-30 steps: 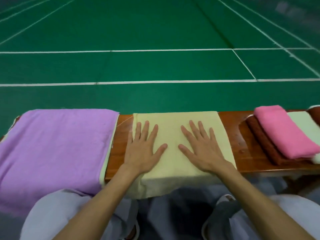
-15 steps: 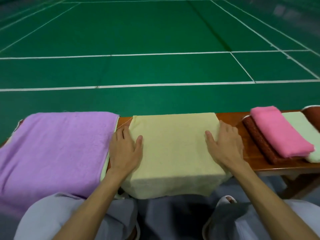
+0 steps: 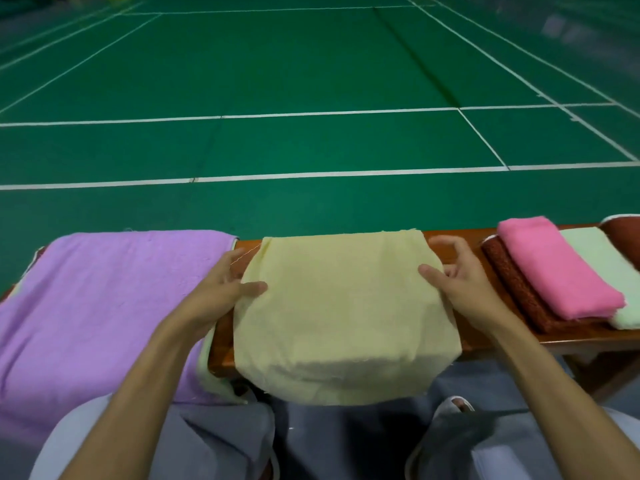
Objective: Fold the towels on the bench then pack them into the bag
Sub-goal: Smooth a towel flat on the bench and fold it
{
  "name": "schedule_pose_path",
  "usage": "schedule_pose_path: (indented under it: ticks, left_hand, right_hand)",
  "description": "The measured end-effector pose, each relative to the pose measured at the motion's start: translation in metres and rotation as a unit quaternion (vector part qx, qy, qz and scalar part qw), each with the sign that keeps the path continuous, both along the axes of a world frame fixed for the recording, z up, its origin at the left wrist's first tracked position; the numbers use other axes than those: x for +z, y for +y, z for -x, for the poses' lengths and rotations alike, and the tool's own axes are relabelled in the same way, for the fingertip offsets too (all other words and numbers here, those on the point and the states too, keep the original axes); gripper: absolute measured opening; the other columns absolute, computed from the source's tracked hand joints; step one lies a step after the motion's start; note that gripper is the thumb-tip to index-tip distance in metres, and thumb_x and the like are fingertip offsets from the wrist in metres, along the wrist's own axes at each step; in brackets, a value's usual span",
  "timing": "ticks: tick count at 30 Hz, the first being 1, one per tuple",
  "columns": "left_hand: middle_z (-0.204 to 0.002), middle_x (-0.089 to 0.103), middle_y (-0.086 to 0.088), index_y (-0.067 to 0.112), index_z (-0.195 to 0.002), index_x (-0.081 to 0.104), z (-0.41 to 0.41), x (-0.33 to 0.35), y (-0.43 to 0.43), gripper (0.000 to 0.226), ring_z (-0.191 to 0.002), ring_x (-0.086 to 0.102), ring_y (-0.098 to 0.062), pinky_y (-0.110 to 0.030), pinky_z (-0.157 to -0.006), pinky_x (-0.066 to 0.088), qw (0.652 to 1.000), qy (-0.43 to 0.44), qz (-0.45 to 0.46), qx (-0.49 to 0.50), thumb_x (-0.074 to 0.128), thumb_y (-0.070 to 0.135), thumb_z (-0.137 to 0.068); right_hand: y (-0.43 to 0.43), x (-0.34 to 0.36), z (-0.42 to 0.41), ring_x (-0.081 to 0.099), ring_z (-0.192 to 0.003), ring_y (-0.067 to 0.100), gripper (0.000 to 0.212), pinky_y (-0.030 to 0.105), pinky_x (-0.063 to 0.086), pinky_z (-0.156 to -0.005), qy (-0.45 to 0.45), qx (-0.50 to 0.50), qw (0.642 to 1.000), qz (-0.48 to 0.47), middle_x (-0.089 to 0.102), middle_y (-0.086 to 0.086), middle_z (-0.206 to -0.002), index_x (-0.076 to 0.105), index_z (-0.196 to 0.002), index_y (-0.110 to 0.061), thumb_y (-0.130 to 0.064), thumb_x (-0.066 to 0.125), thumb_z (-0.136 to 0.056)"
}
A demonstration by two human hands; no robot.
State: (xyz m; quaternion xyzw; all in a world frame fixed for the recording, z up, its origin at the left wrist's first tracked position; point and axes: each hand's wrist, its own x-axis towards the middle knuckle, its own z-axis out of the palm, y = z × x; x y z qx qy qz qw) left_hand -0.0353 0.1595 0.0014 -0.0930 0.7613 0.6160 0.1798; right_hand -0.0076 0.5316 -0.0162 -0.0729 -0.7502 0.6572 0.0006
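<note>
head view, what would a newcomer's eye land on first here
The pale yellow towel stands out first, lying mid-way along the wooden bench and drooping over its near edge, with the left hand and right hand gripping its sides. Next come the big purple towel spread at the left and the folded pink towel at the right.

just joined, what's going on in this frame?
A person is working on a yellow towel laid across the wooden bench, with its near edge hanging over the front. The left hand and right hand each pinch a side edge, thumbs on top. A purple towel lies spread out on the left. On the right, a folded brown towel, pink towel and pale green towel overlap.
</note>
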Motion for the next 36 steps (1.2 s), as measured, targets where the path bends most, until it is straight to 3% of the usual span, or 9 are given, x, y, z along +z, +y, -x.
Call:
schedule_pose_path:
  ticks: [4, 6, 9, 16, 20, 26, 29, 32, 36]
  left_hand:
    - [-0.073, 0.051, -0.016, 0.022, -0.122, 0.075, -0.001, 0.005, -0.026, 0.039, -0.085, 0.059, -0.025, -0.036, -0.097, 0.054, 0.994, 0.008, 0.005, -0.113, 0.072, -0.001, -0.090]
    - [-0.062, 0.039, -0.010, 0.018, -0.112, 0.080, -0.001, 0.002, -0.033, 0.029, -0.070, 0.049, -0.023, -0.033, -0.083, 0.055, 0.994, 0.023, 0.055, -0.093, 0.074, 0.000, -0.089]
    - [-0.056, 0.053, -0.006, 0.022, -0.101, 0.079, -0.003, 0.000, -0.032, 0.023, -0.060, 0.052, -0.017, -0.028, -0.067, 0.048, 0.985, 0.079, 0.137, -0.065, 0.077, 0.004, -0.088]
    - [-0.058, 0.071, 0.007, 0.028, -0.096, 0.077, -0.005, 0.005, -0.025, 0.016, -0.047, 0.053, -0.001, -0.025, -0.058, 0.044, 0.957, 0.169, 0.234, -0.029, 0.080, 0.013, -0.088]
    - [-0.063, 0.075, 0.000, 0.023, -0.094, 0.079, -0.007, 0.020, -0.025, 0.005, -0.060, 0.071, -0.023, -0.038, -0.064, 0.061, 0.950, 0.183, 0.253, -0.022, 0.079, 0.023, -0.089]
    - [-0.052, 0.067, -0.007, 0.010, -0.095, 0.068, 0.020, 0.039, -0.012, 0.010, -0.038, 0.057, -0.011, -0.017, -0.040, 0.045, 0.982, 0.151, 0.086, 0.069, 0.062, 0.008, -0.102]
    - [-0.085, 0.079, -0.013, 0.013, -0.093, 0.060, 0.044, 0.039, -0.002, 0.016, -0.077, 0.078, -0.025, -0.030, -0.069, 0.063, 0.977, 0.168, -0.093, 0.093, 0.053, 0.005, -0.105]
    - [-0.095, 0.078, -0.003, 0.014, -0.096, 0.063, 0.057, 0.039, -0.003, 0.017, -0.098, 0.073, -0.021, -0.041, -0.102, 0.055, 0.935, 0.280, -0.178, 0.129, 0.056, 0.000, -0.102]
    - [-0.099, 0.075, 0.000, 0.025, -0.091, 0.074, 0.050, 0.062, -0.018, 0.018, -0.108, 0.066, -0.020, -0.044, -0.112, 0.047, 0.892, 0.360, -0.255, 0.097, 0.066, 0.008, -0.093]
  right_hand:
    - [0.020, 0.023, -0.004, 0.067, -0.057, 0.003, 0.050, 0.013, 0.051, -0.052, 0.006, 0.123, 0.992, 0.039, 0.074, 0.001, -0.071, 0.052, -0.138, -0.008, 0.017, 0.051, -0.095]
    - [0.029, 0.027, -0.005, 0.065, -0.056, -0.001, 0.041, 0.010, 0.049, -0.053, -0.014, 0.159, 0.987, -0.007, 0.072, -0.002, -0.067, 0.056, -0.131, -0.004, 0.017, 0.050, -0.096]
    - [0.041, 0.022, -0.009, 0.069, -0.080, 0.018, 0.038, 0.029, 0.055, -0.076, -0.031, 0.189, 0.975, -0.114, 0.076, 0.020, -0.087, 0.062, -0.132, -0.012, 0.004, 0.060, -0.097]
    - [0.041, 0.029, -0.013, 0.068, -0.073, 0.007, 0.021, 0.019, 0.053, -0.062, 0.035, 0.111, 0.981, -0.154, 0.077, 0.000, -0.079, 0.073, -0.110, -0.019, -0.005, 0.064, -0.097]
    - [0.045, 0.033, -0.010, 0.060, -0.065, 0.015, 0.013, 0.038, 0.051, -0.057, 0.102, 0.060, 0.958, -0.261, 0.073, 0.017, -0.076, 0.078, -0.094, -0.029, -0.030, 0.065, -0.094]
    - [0.025, 0.048, 0.022, 0.054, -0.038, 0.010, 0.018, 0.018, 0.047, -0.043, 0.117, -0.079, 0.982, -0.122, 0.069, 0.010, -0.056, 0.075, -0.111, -0.007, -0.015, 0.064, -0.100]
    - [0.010, 0.051, 0.047, 0.076, -0.070, 0.026, 0.025, 0.036, 0.064, -0.066, 0.106, -0.089, 0.989, 0.046, 0.078, 0.017, -0.093, 0.071, -0.118, -0.002, -0.017, 0.063, -0.100]
    - [0.004, 0.062, 0.066, 0.071, -0.106, 0.026, 0.028, 0.042, 0.056, -0.100, 0.197, -0.097, 0.968, 0.125, 0.075, 0.016, -0.115, 0.068, -0.125, 0.002, -0.010, 0.063, -0.100]
    - [0.004, 0.083, 0.059, 0.059, -0.128, 0.037, 0.018, 0.044, 0.051, -0.106, 0.274, -0.090, 0.939, 0.189, 0.064, 0.023, -0.133, 0.077, -0.113, -0.008, -0.011, 0.065, -0.099]
